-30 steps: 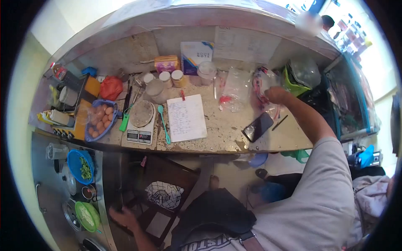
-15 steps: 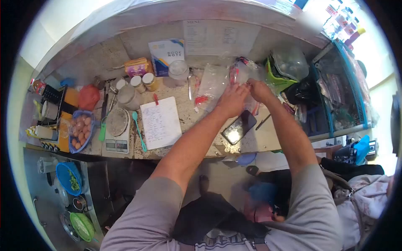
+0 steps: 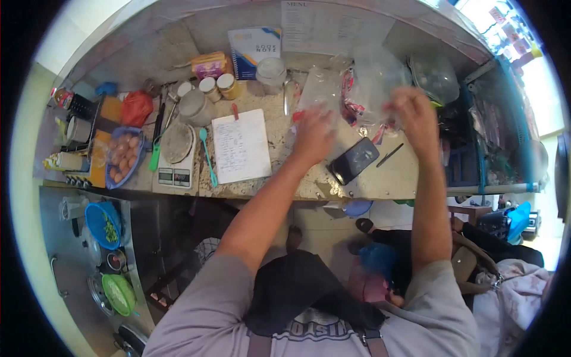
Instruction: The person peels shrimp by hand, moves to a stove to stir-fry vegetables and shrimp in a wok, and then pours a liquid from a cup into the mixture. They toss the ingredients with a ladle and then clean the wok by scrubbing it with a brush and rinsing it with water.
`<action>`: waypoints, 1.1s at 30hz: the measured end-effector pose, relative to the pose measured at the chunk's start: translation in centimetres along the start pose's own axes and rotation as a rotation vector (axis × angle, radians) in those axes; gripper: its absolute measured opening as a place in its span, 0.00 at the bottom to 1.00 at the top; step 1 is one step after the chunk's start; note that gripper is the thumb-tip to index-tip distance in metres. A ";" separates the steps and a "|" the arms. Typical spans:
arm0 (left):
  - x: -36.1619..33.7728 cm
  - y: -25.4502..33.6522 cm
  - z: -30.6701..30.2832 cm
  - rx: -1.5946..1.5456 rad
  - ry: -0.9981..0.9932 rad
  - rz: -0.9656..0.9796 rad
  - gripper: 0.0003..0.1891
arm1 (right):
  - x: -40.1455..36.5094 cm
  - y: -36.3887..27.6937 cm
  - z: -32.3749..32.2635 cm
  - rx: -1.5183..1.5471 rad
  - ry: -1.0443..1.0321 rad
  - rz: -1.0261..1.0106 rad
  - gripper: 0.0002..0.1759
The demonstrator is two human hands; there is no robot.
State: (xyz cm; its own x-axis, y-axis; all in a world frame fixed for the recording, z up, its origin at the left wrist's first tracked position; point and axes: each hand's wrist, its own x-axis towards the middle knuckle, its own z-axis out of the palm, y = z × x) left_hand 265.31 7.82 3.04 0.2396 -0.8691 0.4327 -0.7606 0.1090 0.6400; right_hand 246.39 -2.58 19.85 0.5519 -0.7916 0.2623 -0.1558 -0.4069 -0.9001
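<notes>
My left hand (image 3: 314,135) is over the counter at the near edge of a flat clear plastic packet (image 3: 321,89); its fingers are smeared by motion. My right hand (image 3: 413,116) is raised further right, fingers curled together at the edge of a thin clear plastic bag (image 3: 377,80), which looks pinched there. Between my hands lies crumpled clear plastic with red print (image 3: 352,107). Nearer me are a black smartphone (image 3: 355,159) and a dark pen (image 3: 390,154). An open notebook with handwriting (image 3: 242,146) is left of my left hand, with a red clip on its top edge.
To the left are a teal spoon (image 3: 208,156), a kitchen scale (image 3: 176,169) bearing a round container, a jar (image 3: 227,86) and a basket of eggs (image 3: 125,157). A blue-framed rack (image 3: 523,119) stands right. Another person's patterned clothing (image 3: 517,297) shows at lower right.
My hands, together over the plastic before, have moved apart: the right went right and up, the left slightly left and back. The clear bag now stands spread between them. The view has shifted.
</notes>
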 end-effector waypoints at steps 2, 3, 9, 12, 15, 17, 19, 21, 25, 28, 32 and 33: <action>-8.0 -3.1 -4.9 -0.028 0.168 -0.233 0.24 | -5.9 0.0 4.8 -0.262 -0.170 -0.081 0.13; -12.5 -5.1 -8.3 0.059 0.204 -0.249 0.26 | -8.7 2.7 7.8 -0.499 -0.131 -0.381 0.17; -39.8 -2.6 -31.3 0.722 0.136 -0.591 0.22 | -16.0 4.1 20.2 -0.779 -0.484 -0.163 0.14; -53.7 1.2 -37.5 1.141 0.056 -0.924 0.31 | -16.4 5.6 22.5 -0.855 -0.577 -0.064 0.20; -60.6 6.5 -38.0 0.998 0.166 -1.387 0.37 | -18.5 5.3 23.9 -0.944 -0.285 -0.314 0.24; -65.4 5.6 -36.7 0.284 0.423 -1.182 0.40 | -21.4 2.1 25.4 -0.874 -0.461 -0.212 0.27; -68.6 5.5 -35.5 0.164 0.478 -0.952 0.43 | -25.5 -1.8 27.7 -0.863 -0.496 -0.220 0.30; -67.8 6.3 -35.8 0.240 0.392 -0.872 0.46 | -31.5 -6.4 31.5 -0.899 -0.399 -0.343 0.32; -70.7 9.5 -37.5 0.130 0.386 -0.918 0.46 | -42.2 -16.3 38.7 -0.571 -0.544 -0.271 0.33; -76.6 11.9 -41.4 0.129 0.461 -0.858 0.46 | -47.8 -23.7 43.6 -0.291 -0.756 -0.306 0.33; -88.8 16.0 -45.3 0.240 0.765 -1.060 0.41 | -54.2 -31.3 50.0 0.017 -1.085 -0.271 0.35; -91.2 17.7 -46.4 0.268 0.877 -1.082 0.39 | -56.5 -32.2 52.6 0.111 -1.175 -0.249 0.34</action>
State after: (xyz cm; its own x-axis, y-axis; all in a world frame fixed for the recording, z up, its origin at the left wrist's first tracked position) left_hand 258.03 111.39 4.33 0.9844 0.1237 0.1252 -0.0292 -0.5867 0.8093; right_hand 263.26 79.22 15.68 0.9744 0.2246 0.0087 0.1008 -0.4022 -0.9100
